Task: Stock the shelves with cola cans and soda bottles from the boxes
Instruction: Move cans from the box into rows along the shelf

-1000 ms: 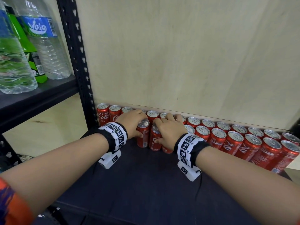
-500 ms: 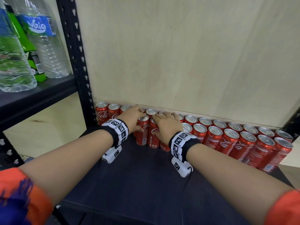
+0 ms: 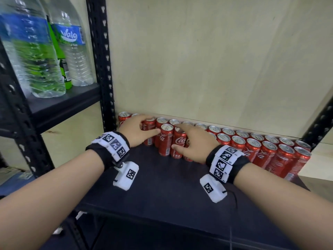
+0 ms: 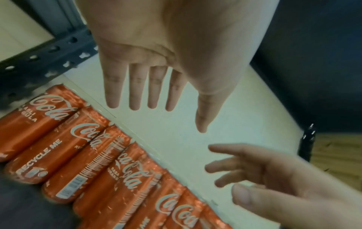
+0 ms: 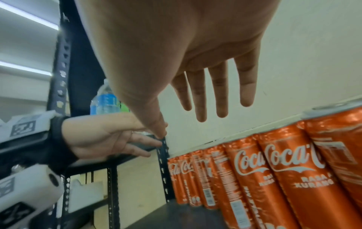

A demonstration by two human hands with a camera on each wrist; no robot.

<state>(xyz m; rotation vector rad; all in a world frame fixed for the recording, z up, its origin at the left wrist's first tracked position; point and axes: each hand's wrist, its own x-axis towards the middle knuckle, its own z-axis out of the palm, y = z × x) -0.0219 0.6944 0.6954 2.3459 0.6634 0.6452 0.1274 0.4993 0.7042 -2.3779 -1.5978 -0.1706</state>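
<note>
Both hands, left (image 3: 138, 129) and right (image 3: 193, 141), fingers spread, empty, hovering over cola cans (image 3: 255, 150) at shelf's (image 3: 162, 186) 12 o'clock edge.

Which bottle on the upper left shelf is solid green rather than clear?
The green bottle, standing behind and between the two clear water bottles with blue labels; only a strip of it shows.

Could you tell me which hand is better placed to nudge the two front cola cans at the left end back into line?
Probably the left hand: its open fingers already lie beside the front cans, on the side where the row is unfinished. The right hand is also open, but sits over the filled rows.
</note>
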